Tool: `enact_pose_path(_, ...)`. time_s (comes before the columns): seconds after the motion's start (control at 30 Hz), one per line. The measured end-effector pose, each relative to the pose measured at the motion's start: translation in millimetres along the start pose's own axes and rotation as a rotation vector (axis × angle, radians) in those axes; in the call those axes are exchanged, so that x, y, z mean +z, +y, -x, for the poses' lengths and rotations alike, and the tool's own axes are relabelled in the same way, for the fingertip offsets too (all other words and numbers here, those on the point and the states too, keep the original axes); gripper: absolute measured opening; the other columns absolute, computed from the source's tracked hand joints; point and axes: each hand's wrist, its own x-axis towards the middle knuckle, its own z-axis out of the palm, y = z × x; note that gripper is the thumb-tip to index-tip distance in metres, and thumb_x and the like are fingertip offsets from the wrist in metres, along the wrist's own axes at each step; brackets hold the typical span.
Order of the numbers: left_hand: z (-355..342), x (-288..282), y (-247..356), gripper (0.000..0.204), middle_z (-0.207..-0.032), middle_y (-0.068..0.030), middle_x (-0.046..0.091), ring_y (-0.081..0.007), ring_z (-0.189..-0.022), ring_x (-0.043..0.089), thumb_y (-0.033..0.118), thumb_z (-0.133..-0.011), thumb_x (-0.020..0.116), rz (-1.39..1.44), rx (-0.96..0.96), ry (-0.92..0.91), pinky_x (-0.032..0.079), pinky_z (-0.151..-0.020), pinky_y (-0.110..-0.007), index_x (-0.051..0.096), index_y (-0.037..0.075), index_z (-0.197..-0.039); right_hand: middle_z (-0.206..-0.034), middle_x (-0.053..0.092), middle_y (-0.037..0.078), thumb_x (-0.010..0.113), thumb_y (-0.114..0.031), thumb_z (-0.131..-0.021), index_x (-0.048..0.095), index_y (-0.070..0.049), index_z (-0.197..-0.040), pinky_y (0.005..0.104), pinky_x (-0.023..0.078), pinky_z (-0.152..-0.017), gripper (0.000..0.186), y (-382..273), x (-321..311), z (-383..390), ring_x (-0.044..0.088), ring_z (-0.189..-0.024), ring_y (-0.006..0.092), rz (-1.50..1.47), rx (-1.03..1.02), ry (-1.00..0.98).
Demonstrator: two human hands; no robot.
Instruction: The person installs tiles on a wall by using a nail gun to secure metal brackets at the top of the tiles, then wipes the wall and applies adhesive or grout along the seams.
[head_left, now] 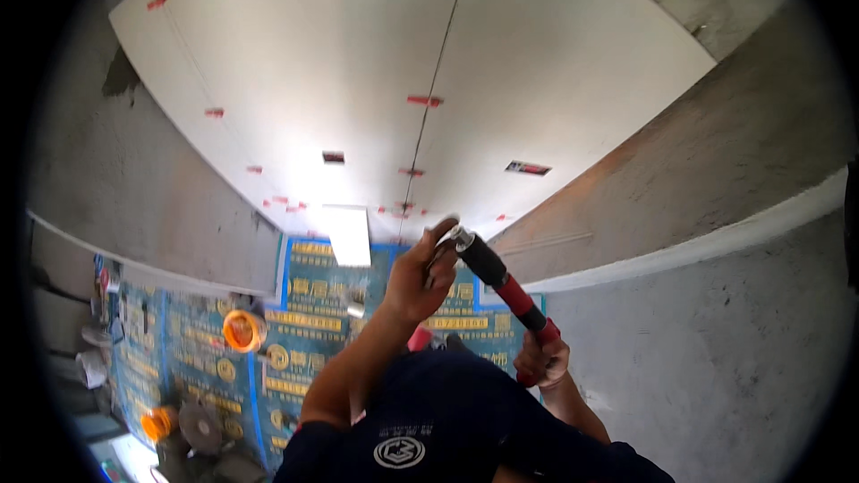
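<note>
My right hand point(542, 360) wraps round the red handle at the lower end of a long red-and-black tool point(511, 293). The tool is shaped like a stick and tilts up to the left, ending in a bare metal tip. Close against that tip is my left hand point(422, 273), its fingers bent and pinched together. Whatever lies between those fingers is too small and blurred to name. Beyond both hands rise large pale panels point(313, 63), with red clips point(425, 101) along the dark seam between them.
Rough grey walls point(680, 340) stand at both sides. Printed green sheeting point(304, 358) covers the floor. An orange bucket point(244, 331) stands at lower left, with another orange container point(159, 424) and a round grey object point(200, 427) nearer. A bright white rectangle point(347, 236) shows beyond my left hand.
</note>
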Motion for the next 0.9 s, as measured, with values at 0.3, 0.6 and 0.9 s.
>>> enact_pose_path(0.3,42,-115,4,0.014,-0.078,-0.0062,0.056,-0.016,-0.061,0.048,0.015,-0.093,0.05,-0.201,-0.162,0.712,0.036,-0.051,-0.028,0.058,0.004,-0.097,-0.051,0.042,0.001,0.058,-0.013,-0.072,0.054,-0.001,-0.103,0.0316,0.036,-0.047,0.034,-94,89,-39,0.043,-0.044,0.0152,0.251,-0.416,-0.041)
enact_pose_path(0.6,56,-129,1,0.012,-0.068,-0.0037,0.046,-0.0158,-0.056,0.039,0.016,-0.089,0.055,-0.115,-0.315,0.72,0.031,-0.05,-0.029,0.052,0.007,-0.082,-0.056,0.039,-0.003,0.06,-0.015,-0.075,0.051,-0.003,-0.095,0.0265,0.038,-0.048,0.024,-186,253,-138,0.041,-0.045,0.0102,0.825,-0.927,0.148)
enact_pose_path(0.9,69,-135,17,0.009,-0.063,-0.0025,0.048,-0.0128,-0.047,0.037,0.011,-0.09,0.055,-0.074,-0.078,0.813,0.031,-0.042,-0.027,0.056,0.006,-0.083,-0.059,0.043,-0.004,0.059,-0.014,-0.076,0.055,-0.004,-0.092,0.0266,0.04,-0.054,0.019,-221,299,-193,0.043,-0.051,0.0102,0.94,-0.911,0.282)
